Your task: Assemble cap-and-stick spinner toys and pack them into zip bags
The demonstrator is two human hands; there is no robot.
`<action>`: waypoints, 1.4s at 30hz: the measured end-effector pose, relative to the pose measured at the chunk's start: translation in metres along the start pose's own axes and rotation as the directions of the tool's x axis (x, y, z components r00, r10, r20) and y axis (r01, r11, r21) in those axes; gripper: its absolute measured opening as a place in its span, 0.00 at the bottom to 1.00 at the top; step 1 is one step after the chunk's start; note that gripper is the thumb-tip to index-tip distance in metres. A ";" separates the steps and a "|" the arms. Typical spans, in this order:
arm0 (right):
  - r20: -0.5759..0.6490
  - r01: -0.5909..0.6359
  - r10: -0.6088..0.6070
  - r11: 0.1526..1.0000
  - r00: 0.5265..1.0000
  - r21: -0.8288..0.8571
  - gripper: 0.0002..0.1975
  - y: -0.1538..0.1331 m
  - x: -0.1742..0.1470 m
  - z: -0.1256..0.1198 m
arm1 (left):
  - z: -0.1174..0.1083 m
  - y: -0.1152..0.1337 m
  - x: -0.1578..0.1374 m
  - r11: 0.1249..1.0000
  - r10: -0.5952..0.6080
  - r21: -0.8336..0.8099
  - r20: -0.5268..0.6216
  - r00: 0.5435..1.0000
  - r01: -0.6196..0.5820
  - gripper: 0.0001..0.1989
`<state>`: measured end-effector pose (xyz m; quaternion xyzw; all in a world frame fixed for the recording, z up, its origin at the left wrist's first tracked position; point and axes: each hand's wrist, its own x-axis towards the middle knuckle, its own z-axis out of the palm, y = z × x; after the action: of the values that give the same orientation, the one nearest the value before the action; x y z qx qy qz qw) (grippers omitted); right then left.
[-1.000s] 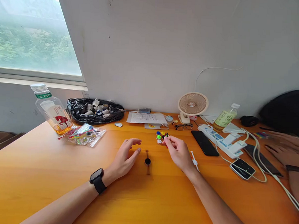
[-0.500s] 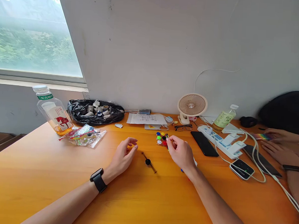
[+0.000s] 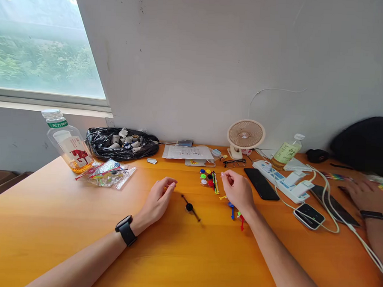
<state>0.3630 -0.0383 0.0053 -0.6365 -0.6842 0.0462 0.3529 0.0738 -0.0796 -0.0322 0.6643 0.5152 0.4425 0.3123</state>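
My left hand (image 3: 158, 198) rests on the table with loosely bent fingers apart and nothing in them. Close to its right lies a black arrow spinner (image 3: 189, 207) with a round hub. My right hand (image 3: 238, 191) is curled, fingers closed; whatever it may hold is hidden. Just left of it are thin coloured sticks (image 3: 215, 183) and several small coloured discs (image 3: 204, 176). A yellow arrow piece (image 3: 223, 198) lies below its fingers. Nearer me, a blue arrow spinner (image 3: 232, 210) and a red arrow (image 3: 242, 224) show beside the right wrist, partly covered.
Clear bags of parts (image 3: 111, 175) and a large bottle (image 3: 71, 148) stand left. Behind are a black bag (image 3: 95, 145), papers (image 3: 187, 152), glasses (image 3: 234, 163) and a fan (image 3: 246, 134). Right: a phone (image 3: 261, 184), power strip (image 3: 282, 182), cables, and another person's hand (image 3: 362, 193).
My right hand has moved slightly right, away from the sticks, uncovering them and the yellow, blue and red arrows. My left hand has barely moved. The other person's hands have shifted.
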 end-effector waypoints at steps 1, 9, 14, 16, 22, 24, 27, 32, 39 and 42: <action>0.010 -0.006 0.006 1.000 1.000 -0.004 0.17 0.002 0.001 0.001 | 0.000 0.000 0.000 1.000 0.001 0.001 0.000 1.000 -0.001 0.18; 0.202 0.199 -0.191 0.980 0.961 -0.021 0.12 0.020 0.004 0.014 | 0.000 0.000 0.001 1.000 -0.001 0.011 0.009 1.000 0.001 0.18; 0.294 0.203 -0.173 0.976 0.940 -0.075 0.14 0.021 0.001 0.017 | 0.000 0.000 0.000 1.000 -0.008 0.006 0.021 1.000 0.008 0.18; 0.301 0.201 -0.167 0.976 0.939 -0.086 0.14 0.020 0.001 0.017 | 0.000 0.001 0.000 1.000 -0.008 0.011 0.024 1.000 0.008 0.17; 0.315 0.191 -0.157 0.978 0.936 -0.082 0.14 0.018 0.000 0.016 | 0.000 0.002 -0.001 1.000 0.006 0.019 0.026 1.000 -0.006 0.18; 0.321 0.181 -0.146 0.980 0.936 -0.084 0.14 0.016 0.000 0.016 | 0.000 0.002 -0.002 1.000 0.005 0.018 0.028 1.000 -0.005 0.18; 0.325 0.178 -0.139 0.980 0.935 -0.093 0.13 0.015 -0.001 0.016 | 0.000 0.003 -0.001 1.000 0.005 0.015 0.032 0.999 -0.005 0.18; 0.311 0.183 -0.145 0.978 0.939 -0.095 0.10 0.016 -0.001 0.016 | 0.000 0.003 0.000 1.000 0.006 0.026 0.033 0.999 -0.007 0.17; 0.287 0.187 -0.153 0.978 0.946 -0.095 0.10 0.017 -0.001 0.016 | 0.001 0.002 -0.001 0.999 0.011 0.031 0.044 0.999 -0.013 0.17; 0.285 0.214 -0.181 0.973 0.941 -0.091 0.11 0.016 -0.001 0.016 | 0.001 0.001 0.000 0.999 0.017 0.036 0.044 0.999 -0.019 0.17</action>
<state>0.3681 -0.0304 -0.0152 -0.5721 -0.7886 0.0569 0.2184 0.0749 -0.0802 -0.0314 0.6840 0.5103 0.4212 0.3071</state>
